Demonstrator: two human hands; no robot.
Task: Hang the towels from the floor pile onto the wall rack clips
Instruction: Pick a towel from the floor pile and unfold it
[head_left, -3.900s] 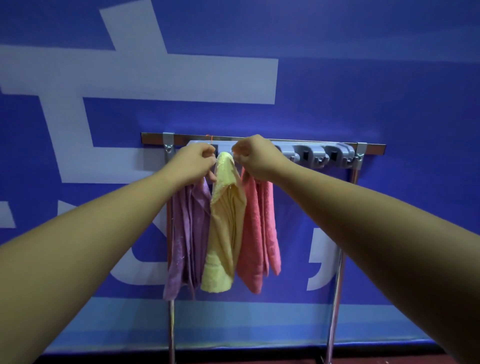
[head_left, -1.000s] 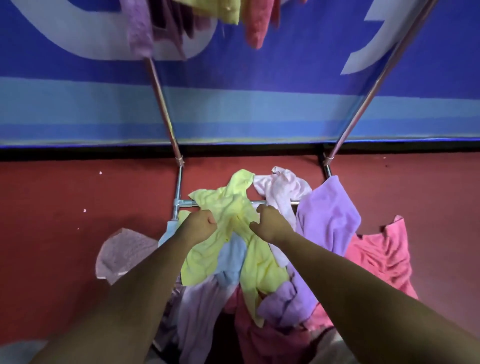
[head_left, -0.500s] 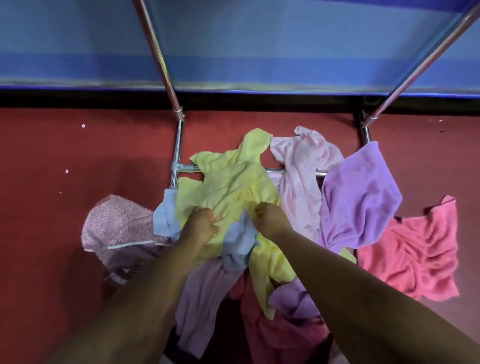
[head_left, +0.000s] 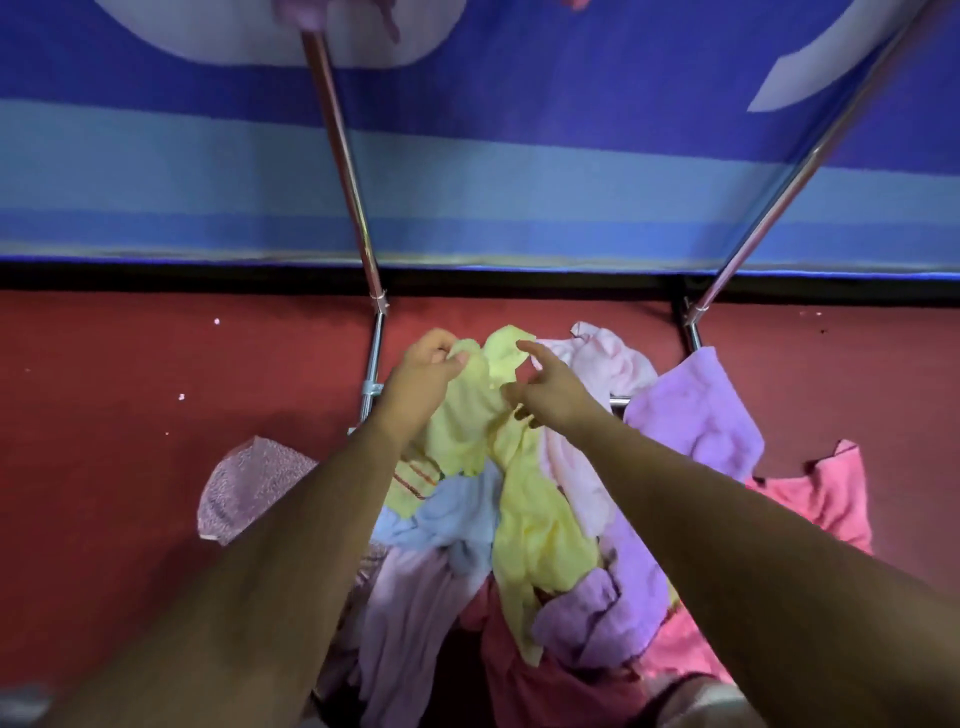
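Observation:
A pile of towels lies on the red floor between the rack's legs. On top is a yellow towel (head_left: 524, 514), raised at its far end. My left hand (head_left: 423, 376) pinches the yellow towel's upper left corner. My right hand (head_left: 545, 387) is beside the upper right part of that towel, index finger stretched out; whether its lower fingers hold cloth I cannot tell. A light blue towel (head_left: 452, 519), a pale pink towel (head_left: 597, 364), a purple towel (head_left: 696, 410) and a pink towel (head_left: 826, 493) lie around it. The rack's clips are out of view.
Two slanted metal rack legs (head_left: 343, 156) (head_left: 810, 156) rise against the blue wall. A low metal crossbar (head_left: 371, 384) runs under the pile. A speckled pink cloth (head_left: 249, 483) lies at the left. Tips of hung towels (head_left: 306, 10) show at the top edge.
My view dropped from the rack to the floor pile. Both hands moved from the middle of the yellow towel to its far end, and that end is now lifted.

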